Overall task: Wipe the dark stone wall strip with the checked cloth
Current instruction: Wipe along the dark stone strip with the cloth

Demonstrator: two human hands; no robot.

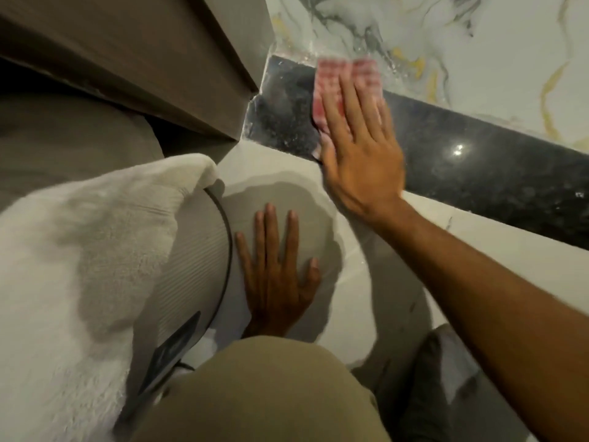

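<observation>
A dark speckled stone strip [478, 173] runs along the foot of the wall, from the brown door frame toward the right. My right hand [360, 148] lies flat on a red-and-white checked cloth [334, 81] and presses it against the strip near its left end. The cloth is blurred. Only its upper and left edges show past my fingers. My left hand [277, 275] rests flat on the pale floor, fingers spread, holding nothing.
A brown door frame [178, 74] stands left of the strip. White marble with grey and gold veins [478, 43] covers the wall above it. A fluffy white rug [63, 266] and a ribbed grey object [194, 266] lie at left. My knee [255, 393] is at the bottom.
</observation>
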